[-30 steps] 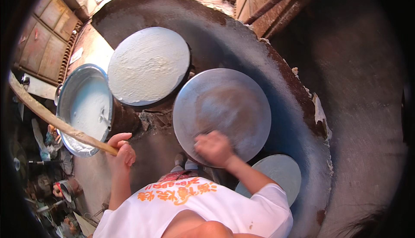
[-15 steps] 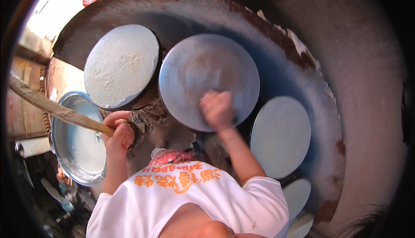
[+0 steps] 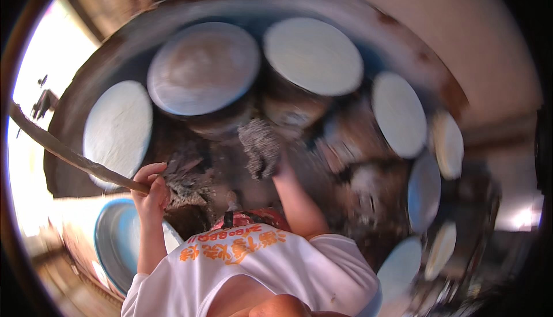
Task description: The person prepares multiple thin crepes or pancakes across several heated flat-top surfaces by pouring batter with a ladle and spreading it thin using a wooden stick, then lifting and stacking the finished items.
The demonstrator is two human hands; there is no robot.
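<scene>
My left hand [image 3: 151, 193] is closed around one end of a long wooden stick [image 3: 75, 156], which slants up toward the far left. From my blurred right hand [image 3: 282, 170] hangs a shaggy grey rag [image 3: 259, 144], over the dark gap in front of the griddles. Beyond it stands a bare round griddle [image 3: 201, 69], its brownish metal top showing. Pale, batter-like layers cover the griddle to its right [image 3: 314, 55] and the one to its left [image 3: 118, 130]. The fingers of my right hand are mostly hidden by the rag and smeared by motion.
More round griddles curve down the right side, one pale-coated [image 3: 397, 115] and one bluish and bare-looking [image 3: 424, 193]. A blue-rimmed basin [image 3: 109, 242] stands by my left forearm. Grey ash-like debris [image 3: 187, 184] lies beside my left hand. A curved wall [image 3: 461, 35] rises behind.
The view has swung to the right, so the griddles appear farther left. My right hand has come off the bare griddle toward me, and the grey rag now shows in it. My left hand keeps the stick.
</scene>
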